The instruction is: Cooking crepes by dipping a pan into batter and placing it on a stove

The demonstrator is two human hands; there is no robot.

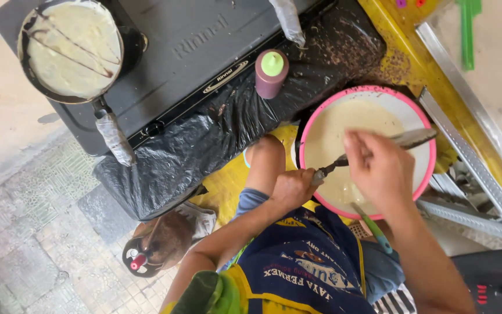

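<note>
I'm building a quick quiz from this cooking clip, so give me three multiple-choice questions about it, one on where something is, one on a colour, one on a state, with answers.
1. Where does the squeeze bottle stand?
A. inside the bowl
B. on the black plastic sheet beside the stove
C. on the tiled floor

2. What colour is the rim of the bowl of batter?
A. pink
B. blue
C. black

3. What state is the frying pan in?
A. empty
B. covered by a lid
C. holding a pale round of batter with dark streaks

Answers:
1. B, its base sits on the crinkled black sheet just in front of the stove.
2. A, a pink ring edges the white bowl where the right hand works and the left hand grips the edge.
3. C, the pan is open and filled with a pale layer crossed by dark lines.
</note>
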